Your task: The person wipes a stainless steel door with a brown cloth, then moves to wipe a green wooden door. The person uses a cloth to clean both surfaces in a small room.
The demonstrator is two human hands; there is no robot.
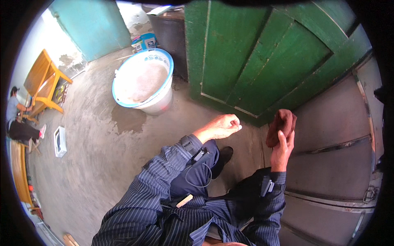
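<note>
My right hand (281, 152) grips a bunched reddish-brown cloth (283, 124), its thumb pressed on the near side. The cloth is close to the lower corner of a green wooden panel door (264, 58), but I cannot tell whether they touch. My left hand (218, 126) hovers in front of the door's bottom edge, fingers curled in and nothing visible in them. Beyond it on the left stands a large white enamel-look bucket (157, 103) with a blue rim, holding cloudy liquid.
Wet concrete (127, 120) surrounds the bucket's base. Behind it are a dark barrel (169, 40) and a blue box (144, 42). At far left a person (18, 120) sits by a tipped wooden chair (46, 83). A white box (60, 141) lies on the floor. Metal door panels (332, 166) stand at right.
</note>
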